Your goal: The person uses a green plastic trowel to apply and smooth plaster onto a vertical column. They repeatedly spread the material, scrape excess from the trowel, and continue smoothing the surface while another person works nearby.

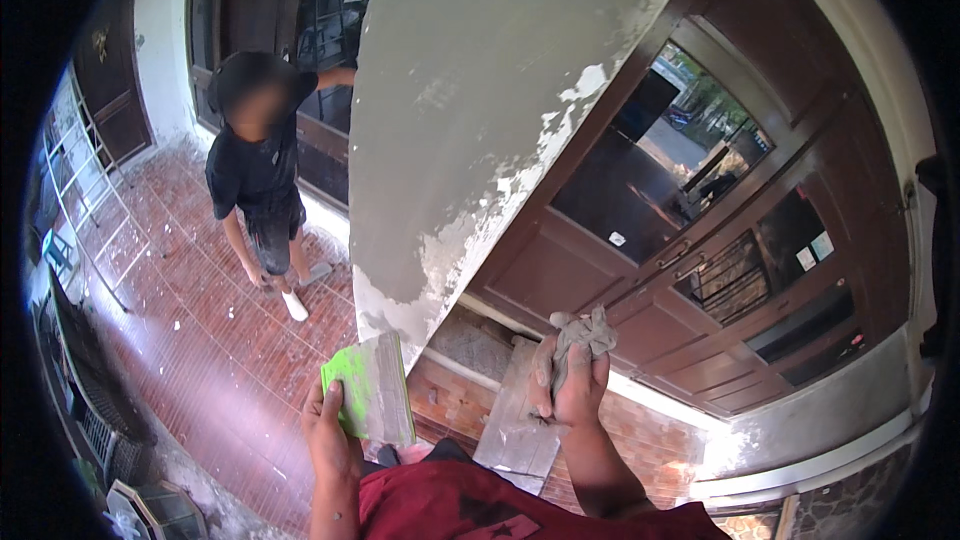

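My left hand (335,440) grips a bright green plastering float (345,390), its broad face smeared with grey plaster, at lower centre. To the right, my right hand (578,390) is closed around a crumpled grey lump (588,330); whether it is cloth or stiff plaster I cannot tell. Grey residue coats some of the fingers. Ahead of both hands stands a wall panel (450,110) with a smooth grey plaster coat. Rough white patches (510,190) run along its right edge and bottom. The float's upper edge appears close to the panel's lower end.
A grey-smeared plank (515,430) lies below my right hand. Another person (255,150) in dark clothes stands left of the panel, one arm reaching behind it. Brown doors (700,210) with glass panes are at right. A metal ladder (90,180) stands at far left on the tiled floor (220,340).
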Demonstrator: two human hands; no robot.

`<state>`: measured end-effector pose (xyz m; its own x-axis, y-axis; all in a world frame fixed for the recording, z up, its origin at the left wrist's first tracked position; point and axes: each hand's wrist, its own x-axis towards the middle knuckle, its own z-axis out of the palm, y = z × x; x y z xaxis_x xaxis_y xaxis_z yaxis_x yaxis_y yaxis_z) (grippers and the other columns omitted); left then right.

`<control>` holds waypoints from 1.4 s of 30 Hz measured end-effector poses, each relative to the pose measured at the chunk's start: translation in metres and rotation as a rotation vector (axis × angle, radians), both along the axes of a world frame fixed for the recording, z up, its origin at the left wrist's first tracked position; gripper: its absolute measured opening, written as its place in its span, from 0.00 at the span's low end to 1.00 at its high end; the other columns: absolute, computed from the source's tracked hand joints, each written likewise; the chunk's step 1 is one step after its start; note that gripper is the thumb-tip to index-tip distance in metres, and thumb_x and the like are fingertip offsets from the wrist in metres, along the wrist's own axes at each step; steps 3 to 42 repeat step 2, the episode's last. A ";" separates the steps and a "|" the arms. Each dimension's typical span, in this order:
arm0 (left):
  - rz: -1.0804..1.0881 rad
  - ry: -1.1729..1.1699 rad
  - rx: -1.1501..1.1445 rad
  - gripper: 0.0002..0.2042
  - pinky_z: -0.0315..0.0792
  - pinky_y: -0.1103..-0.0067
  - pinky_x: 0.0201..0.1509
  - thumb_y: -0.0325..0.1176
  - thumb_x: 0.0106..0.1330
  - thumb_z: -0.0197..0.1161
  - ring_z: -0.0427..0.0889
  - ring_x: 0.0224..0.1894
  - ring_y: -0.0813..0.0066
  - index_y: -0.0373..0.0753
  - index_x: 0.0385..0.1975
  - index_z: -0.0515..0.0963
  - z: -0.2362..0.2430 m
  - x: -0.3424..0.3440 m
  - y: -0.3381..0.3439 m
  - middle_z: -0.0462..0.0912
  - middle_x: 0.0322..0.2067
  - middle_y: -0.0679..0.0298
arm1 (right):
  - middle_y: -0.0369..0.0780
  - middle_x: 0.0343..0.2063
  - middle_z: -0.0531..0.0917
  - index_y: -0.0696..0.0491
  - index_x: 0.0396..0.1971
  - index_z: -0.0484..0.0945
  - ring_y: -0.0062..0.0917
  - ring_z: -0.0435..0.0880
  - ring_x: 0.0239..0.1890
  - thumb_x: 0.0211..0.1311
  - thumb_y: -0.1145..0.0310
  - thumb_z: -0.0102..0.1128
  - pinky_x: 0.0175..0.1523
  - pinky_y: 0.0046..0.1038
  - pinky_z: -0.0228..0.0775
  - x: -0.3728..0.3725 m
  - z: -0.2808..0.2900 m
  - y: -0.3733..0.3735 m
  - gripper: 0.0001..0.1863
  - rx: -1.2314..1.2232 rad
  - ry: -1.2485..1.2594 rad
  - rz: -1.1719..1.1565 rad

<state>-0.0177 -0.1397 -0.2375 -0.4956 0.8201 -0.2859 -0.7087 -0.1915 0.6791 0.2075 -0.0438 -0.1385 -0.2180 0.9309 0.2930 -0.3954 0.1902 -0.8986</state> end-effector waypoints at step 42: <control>-0.005 0.009 0.030 0.13 0.73 0.77 0.49 0.29 0.70 0.53 0.81 0.41 0.75 0.30 0.51 0.73 -0.001 0.000 -0.001 0.82 0.43 0.61 | 0.39 0.16 0.70 0.54 0.55 0.66 0.17 0.59 0.04 0.75 0.60 0.40 0.09 0.22 0.52 0.004 0.000 0.002 0.17 0.024 -0.018 0.028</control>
